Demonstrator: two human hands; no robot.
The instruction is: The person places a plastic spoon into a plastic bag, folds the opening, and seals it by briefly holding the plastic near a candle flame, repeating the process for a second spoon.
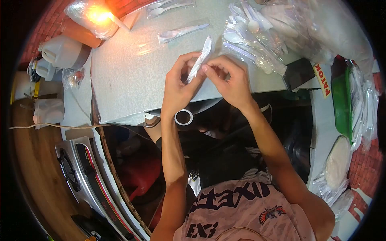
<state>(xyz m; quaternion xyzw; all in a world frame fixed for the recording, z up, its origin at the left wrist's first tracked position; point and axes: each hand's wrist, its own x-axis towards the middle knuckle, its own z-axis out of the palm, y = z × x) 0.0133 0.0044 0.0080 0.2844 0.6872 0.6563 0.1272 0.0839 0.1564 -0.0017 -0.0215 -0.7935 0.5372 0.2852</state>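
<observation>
A slim white cutlery packet (201, 58), which looks like tissue-wrapped plastic cutlery in clear film, is tilted up over the table. My left hand (179, 82) closes around its lower part, with the thumb along one side. On the packet's right edge, the thumb and finger of my right hand (232, 80) pinch together. Exactly what sits inside the wrap is hidden. Just beyond my hands lies a similar wrapped packet (183, 33). Farther back is a clear packet (171, 8) with white plastic cutlery. To the right, loose plastic spoons (253, 26) and clear wrappers form a pile.
A lit candle (120, 22) leans over the table (128, 80) at the back left, beside a clear plastic bag. Jugs (64, 52) stand left, above a gas stove (90, 172). A dark box (298, 74) and green tray (341, 100) are right. A tape roll (183, 117) is near the front edge.
</observation>
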